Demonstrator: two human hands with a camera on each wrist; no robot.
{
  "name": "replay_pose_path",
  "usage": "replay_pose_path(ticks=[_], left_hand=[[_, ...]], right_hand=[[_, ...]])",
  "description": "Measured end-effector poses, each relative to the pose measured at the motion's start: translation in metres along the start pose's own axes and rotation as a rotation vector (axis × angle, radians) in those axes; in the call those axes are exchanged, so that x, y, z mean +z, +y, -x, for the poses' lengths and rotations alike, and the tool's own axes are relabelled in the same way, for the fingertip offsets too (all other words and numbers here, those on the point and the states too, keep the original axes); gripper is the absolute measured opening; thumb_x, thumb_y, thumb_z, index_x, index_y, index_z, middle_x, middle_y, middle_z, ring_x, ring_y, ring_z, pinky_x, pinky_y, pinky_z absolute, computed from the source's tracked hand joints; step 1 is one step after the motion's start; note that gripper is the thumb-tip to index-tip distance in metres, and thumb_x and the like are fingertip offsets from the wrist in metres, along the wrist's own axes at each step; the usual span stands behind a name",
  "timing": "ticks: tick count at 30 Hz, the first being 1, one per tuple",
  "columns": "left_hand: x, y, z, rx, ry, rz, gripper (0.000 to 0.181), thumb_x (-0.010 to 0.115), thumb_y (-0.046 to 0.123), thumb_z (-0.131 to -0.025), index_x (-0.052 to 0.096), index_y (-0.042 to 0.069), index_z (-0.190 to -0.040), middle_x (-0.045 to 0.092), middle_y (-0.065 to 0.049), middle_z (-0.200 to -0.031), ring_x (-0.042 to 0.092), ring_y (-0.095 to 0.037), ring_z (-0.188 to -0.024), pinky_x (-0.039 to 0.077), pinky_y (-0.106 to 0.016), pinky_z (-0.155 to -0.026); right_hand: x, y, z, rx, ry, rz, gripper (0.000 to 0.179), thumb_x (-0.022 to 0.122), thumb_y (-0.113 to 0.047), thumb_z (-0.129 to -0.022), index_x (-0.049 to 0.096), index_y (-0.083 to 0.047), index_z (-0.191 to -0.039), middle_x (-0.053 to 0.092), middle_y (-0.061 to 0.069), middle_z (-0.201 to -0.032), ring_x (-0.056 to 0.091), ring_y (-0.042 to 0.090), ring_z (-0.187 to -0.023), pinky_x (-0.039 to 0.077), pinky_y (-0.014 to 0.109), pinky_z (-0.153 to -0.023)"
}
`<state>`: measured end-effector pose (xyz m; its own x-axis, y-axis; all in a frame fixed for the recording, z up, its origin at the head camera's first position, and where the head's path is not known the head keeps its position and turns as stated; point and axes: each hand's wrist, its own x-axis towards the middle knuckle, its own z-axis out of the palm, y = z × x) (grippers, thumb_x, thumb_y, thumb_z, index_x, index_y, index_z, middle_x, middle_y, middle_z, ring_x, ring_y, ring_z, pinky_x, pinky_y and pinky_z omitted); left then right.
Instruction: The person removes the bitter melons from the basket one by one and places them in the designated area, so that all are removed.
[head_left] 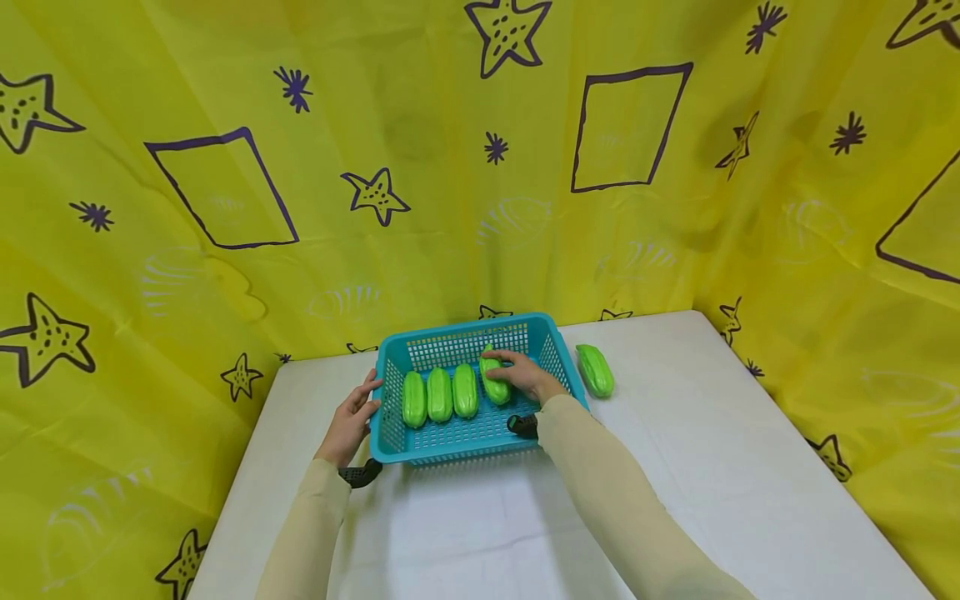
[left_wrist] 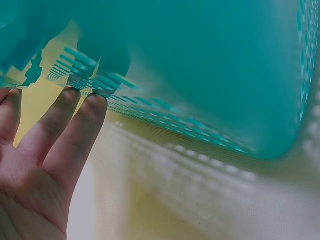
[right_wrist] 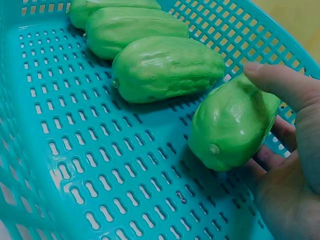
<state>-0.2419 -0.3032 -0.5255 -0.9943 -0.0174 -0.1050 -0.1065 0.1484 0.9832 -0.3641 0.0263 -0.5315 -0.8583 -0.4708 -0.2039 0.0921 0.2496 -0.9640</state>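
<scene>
A blue-green plastic basket (head_left: pixel 472 452) with holed walls holds a row of glossy green gourds, among them one (head_left: pixel 414 400) at the left end and one (head_left: pixel 465 392) in the middle. My right hand (head_left: pixel 525 377) is inside the basket and grips the rightmost gourd (right_wrist: pixel 227 127) between thumb and fingers. In the right wrist view that gourd is tilted, its blunt end toward the camera. My left hand (head_left: pixel 351 421) touches the basket's left side with extended fingertips (left_wrist: pixel 95 102); the gourds are hidden in the left wrist view.
Another green gourd (head_left: pixel 596 371) lies on the white table (head_left: pixel 705 433), just right of the basket. Yellow curtains (head_left: pixel 420 275) with star drawings stand behind and on both sides. A black wrist device (head_left: pixel 522 425) hangs over the basket's front right.
</scene>
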Motion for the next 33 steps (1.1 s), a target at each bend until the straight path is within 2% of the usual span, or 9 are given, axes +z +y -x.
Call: replay_pose_path(ticks=[6, 12, 23, 33], left_hand=[[0.002, 0.014, 0.006, -0.018, -0.027, 0.031, 0.045, 0.045, 0.012, -0.104, 0.039, 0.008, -0.148, 0.012, 0.008, -0.163, 0.007, -0.026, -0.15, 0.03, -0.058, -0.109], [0.005, 0.028, 0.015, -0.012, -0.036, 0.025, 0.046, 0.045, 0.01, -0.104, 0.038, 0.005, -0.149, 0.012, 0.005, -0.163, 0.008, -0.026, -0.149, 0.03, -0.057, -0.109], [0.004, 0.029, 0.015, -0.009, -0.044, 0.019, 0.045, 0.045, 0.011, -0.104, 0.038, 0.005, -0.148, 0.011, 0.005, -0.163, 0.008, -0.028, -0.149, 0.03, -0.057, -0.109], [0.005, 0.03, 0.017, -0.005, -0.043, 0.018, 0.045, 0.045, 0.011, -0.104, 0.038, 0.006, -0.148, 0.012, 0.005, -0.163, 0.009, -0.028, -0.149, 0.03, -0.058, -0.109]], right_hand=[[0.001, -0.005, -0.001, -0.009, 0.044, -0.05, 0.051, 0.066, -0.014, -0.094, 0.052, -0.012, -0.142, 0.034, 0.018, -0.15, 0.04, 0.036, -0.132, 0.041, 0.047, -0.103], [-0.001, -0.012, -0.005, -0.046, 0.077, -0.005, 0.049, 0.068, -0.02, -0.093, 0.055, -0.015, -0.139, 0.036, 0.017, -0.149, 0.036, 0.036, -0.136, 0.04, 0.05, -0.104], [-0.008, -0.047, 0.001, -0.101, 0.078, 0.08, 0.049, 0.068, -0.019, -0.093, 0.054, -0.014, -0.14, 0.038, 0.017, -0.148, 0.042, 0.036, -0.132, 0.047, 0.046, -0.097], [-0.031, -0.067, 0.015, -0.182, 0.073, 0.138, 0.047, 0.068, -0.02, -0.093, 0.055, -0.012, -0.138, 0.043, 0.017, -0.144, 0.051, 0.033, -0.122, 0.052, 0.037, -0.086]])
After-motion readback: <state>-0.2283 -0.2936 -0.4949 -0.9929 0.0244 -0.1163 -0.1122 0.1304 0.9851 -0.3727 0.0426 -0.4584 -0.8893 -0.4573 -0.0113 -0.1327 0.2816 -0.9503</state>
